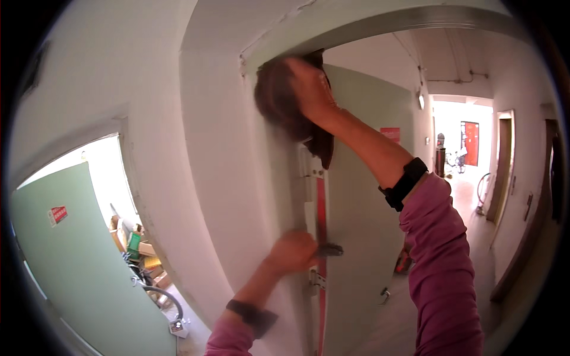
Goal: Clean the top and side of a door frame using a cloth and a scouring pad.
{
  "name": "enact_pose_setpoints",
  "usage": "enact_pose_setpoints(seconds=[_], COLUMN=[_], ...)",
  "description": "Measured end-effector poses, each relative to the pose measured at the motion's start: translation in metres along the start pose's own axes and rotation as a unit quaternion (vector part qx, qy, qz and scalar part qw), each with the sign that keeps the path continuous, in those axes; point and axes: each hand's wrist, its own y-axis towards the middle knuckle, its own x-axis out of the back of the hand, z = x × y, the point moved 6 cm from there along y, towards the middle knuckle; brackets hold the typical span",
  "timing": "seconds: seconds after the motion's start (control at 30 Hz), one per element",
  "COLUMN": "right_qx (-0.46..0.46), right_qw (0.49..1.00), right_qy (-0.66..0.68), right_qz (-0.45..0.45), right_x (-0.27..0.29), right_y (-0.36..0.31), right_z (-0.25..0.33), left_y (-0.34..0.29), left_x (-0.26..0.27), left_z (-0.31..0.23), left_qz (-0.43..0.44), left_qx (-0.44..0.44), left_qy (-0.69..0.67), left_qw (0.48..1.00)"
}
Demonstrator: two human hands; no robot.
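My right hand [310, 89] is raised to the upper corner of the doorway, closed on a dark brown cloth [279, 98]. The cloth lies against the pale door frame [276, 154] and is smeared by motion, with a loose end hanging below. Lower down, my left hand [294, 252] is a fist beside the frame's hinge side, gripping a short dark object [331, 250] that sticks out to the right; its kind is unclear. Behind both hands stands a pale green door [362, 196], with metal hinges [319, 279] along its left edge.
A second green door [77, 255] stands open at the left, with boxes [145, 248] and a bicycle wheel [169, 296] beyond it. A corridor [475, 237] runs off at the right toward a red door [471, 143]. The white wall [211, 148] juts out left of the frame.
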Motion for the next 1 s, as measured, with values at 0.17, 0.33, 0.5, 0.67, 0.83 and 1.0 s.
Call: enact_pose_setpoints(seconds=[0.17, 0.33, 0.5, 0.67, 0.83, 1.0], right_qx=[0.02, 0.03, -0.003, -0.067, 0.173, 0.105], right_qw=[1.0, 0.998, 0.999, 0.985, 0.749, 0.886], right_qy=[-0.014, -0.044, -0.031, -0.14, -0.632, -0.449], right_qz=[-0.005, 0.027, 0.038, -0.071, -0.094, -0.056], right_x=[0.064, 0.175, 0.283, 0.382, 0.456, 0.459], right_y=[0.014, 0.037, 0.061, 0.063, 0.064, 0.066], right_z=[0.043, 0.102, 0.154, 0.235, 0.286, 0.264], left_y=[0.003, -0.008, -0.007, 0.016, 0.001, -0.019], left_x=[0.008, 0.005, 0.0, -0.005, 0.003, -0.003], left_z=[0.0, 0.005, 0.015, 0.013, 0.013, 0.02], left_qz=[-0.034, -0.07, -0.054, -0.107, -0.097, -0.111], left_qx=[0.025, 0.006, -0.004, -0.054, -0.003, 0.015], left_qy=[0.04, 0.033, 0.019, -0.016, -0.013, 0.0], left_qw=[0.998, 0.997, 0.998, 0.993, 0.995, 0.994])
